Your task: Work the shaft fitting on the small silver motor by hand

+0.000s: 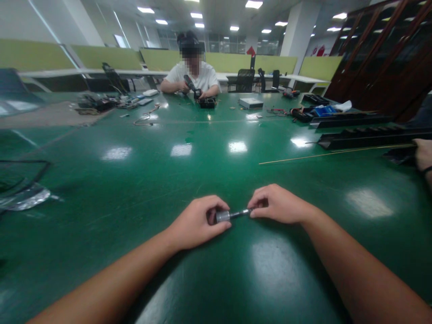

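A short silver cylinder with a thin dark-and-silver shaft [223, 217] lies sideways between my hands, low over the green table; its exact kind does not show. The thumb and fingers of my left hand [200, 222] are closed round the thick silver end. At the other end, my right hand [275, 204] pinches the tip of the shaft between thumb and fingertips. Part of the cylinder is hidden inside the left hand. Whether the piece touches the tabletop I cannot tell.
The shiny green table [162, 175] spreads all round. Across it, a person [191, 76] holds a power drill [191, 84] over a black part. Long black rails [371, 136] and a thin yellowish rod [297, 157] lie right, beside another person's hand [423, 155]. Clear plastic [29, 198] lies left.
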